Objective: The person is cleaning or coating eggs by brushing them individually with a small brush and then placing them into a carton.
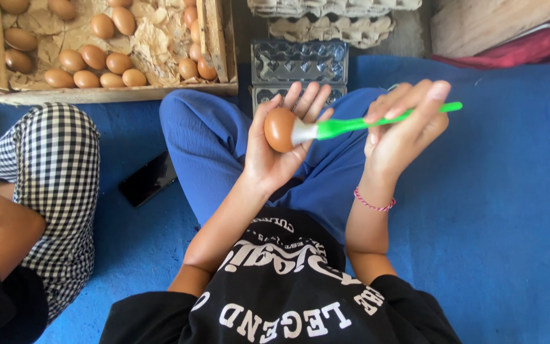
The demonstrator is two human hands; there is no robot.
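Observation:
My left hand [274, 150] holds a brown egg [279, 129] up over my lap, fingers spread behind it. My right hand [402, 130] grips a brush with a green handle [377, 121]; its pale bristles [302, 132] touch the right side of the egg. A pink bracelet [373, 204] circles my right wrist. I sit cross-legged in blue trousers [208, 143] and a black shirt with white lettering.
A wooden crate [214, 38] with several brown eggs on paper padding stands at the back left. A clear plastic egg tray [299, 62] and grey cardboard trays [329, 28] lie behind my knees. A black phone [149, 179] lies on the blue mat. Another person in checked trousers [55, 178] sits at left.

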